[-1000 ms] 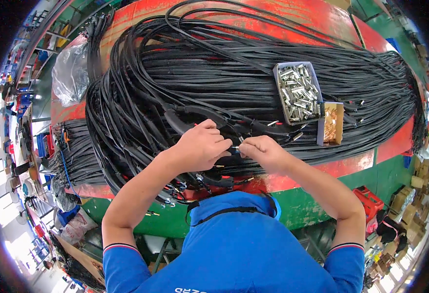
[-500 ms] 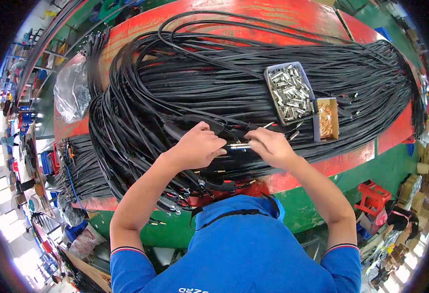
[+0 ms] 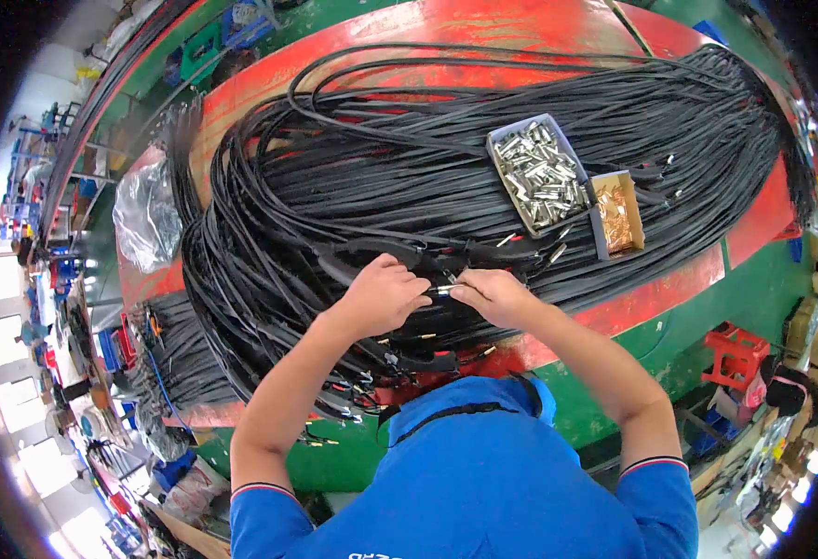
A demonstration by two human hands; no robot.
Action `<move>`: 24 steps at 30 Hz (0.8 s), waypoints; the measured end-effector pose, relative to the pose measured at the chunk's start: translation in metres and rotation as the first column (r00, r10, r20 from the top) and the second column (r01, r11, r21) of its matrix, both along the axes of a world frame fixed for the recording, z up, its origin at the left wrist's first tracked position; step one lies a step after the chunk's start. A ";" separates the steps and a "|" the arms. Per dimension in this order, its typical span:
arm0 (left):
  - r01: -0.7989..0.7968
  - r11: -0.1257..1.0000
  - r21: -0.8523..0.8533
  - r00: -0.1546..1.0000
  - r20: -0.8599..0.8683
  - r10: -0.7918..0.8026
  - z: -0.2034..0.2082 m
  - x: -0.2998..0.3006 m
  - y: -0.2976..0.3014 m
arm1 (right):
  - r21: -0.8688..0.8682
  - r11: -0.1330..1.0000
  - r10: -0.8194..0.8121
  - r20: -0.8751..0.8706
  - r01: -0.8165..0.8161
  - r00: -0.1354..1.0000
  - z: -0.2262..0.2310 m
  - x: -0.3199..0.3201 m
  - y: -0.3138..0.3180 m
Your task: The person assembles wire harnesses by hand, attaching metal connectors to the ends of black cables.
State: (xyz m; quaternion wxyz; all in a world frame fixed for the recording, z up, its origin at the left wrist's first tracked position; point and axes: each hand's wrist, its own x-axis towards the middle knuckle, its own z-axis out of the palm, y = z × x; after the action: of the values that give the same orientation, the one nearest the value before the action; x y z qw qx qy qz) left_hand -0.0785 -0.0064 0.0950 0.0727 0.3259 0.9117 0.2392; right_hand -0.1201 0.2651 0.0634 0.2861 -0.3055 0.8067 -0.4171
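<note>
My left hand [image 3: 385, 296] is closed in a pinch on a black cable's end, most of it hidden by the fingers. Thumb and fingers of my right hand [image 3: 494, 298] grip a slim silver metal connector sleeve [image 3: 443, 290], which bridges the short gap between both hands. Beneath and behind them lies a large bundle of black cables [image 3: 362, 177]. Past my right hand, a shallow box [image 3: 494, 154] heaped with silver connector sleeves rests on the cables. Against its right side stands a smaller cardboard box [image 3: 640, 226] of copper-coloured pins.
The cables cover much of a red table [image 3: 558, 28]. A few loose metal parts [image 3: 558, 252] lie near the boxes. Cable ends with bare tips [image 3: 358, 387] hang at the near edge. Clear plastic bag [image 3: 146, 219] sits far left; a red stool [image 3: 736, 354] stands right.
My hands have come closer together, and less of the silver sleeve shows between them. The whole view has shifted slightly as my head moved.
</note>
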 end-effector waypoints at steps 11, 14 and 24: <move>-0.215 0.964 -0.156 0.973 0.052 0.225 -0.086 -0.063 0.068 | -0.029 0.718 -0.684 0.158 0.696 0.712 -0.062 0.082 0.084; -0.259 0.939 -0.225 0.965 -0.027 0.259 -0.110 -0.079 0.074 | 0.003 0.681 -0.721 0.174 0.732 0.671 -0.069 0.094 0.100; -0.264 0.960 -0.094 0.965 -0.022 0.263 -0.095 -0.057 0.061 | -0.031 0.616 -0.784 -0.120 0.787 0.609 -0.071 0.027 0.165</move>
State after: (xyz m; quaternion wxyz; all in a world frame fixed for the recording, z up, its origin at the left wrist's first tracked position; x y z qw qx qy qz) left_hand -0.1352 0.0543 0.0003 0.0513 0.1991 0.9577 0.2012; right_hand -0.0929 0.4296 -0.0075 0.0288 0.0575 0.8799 -0.4708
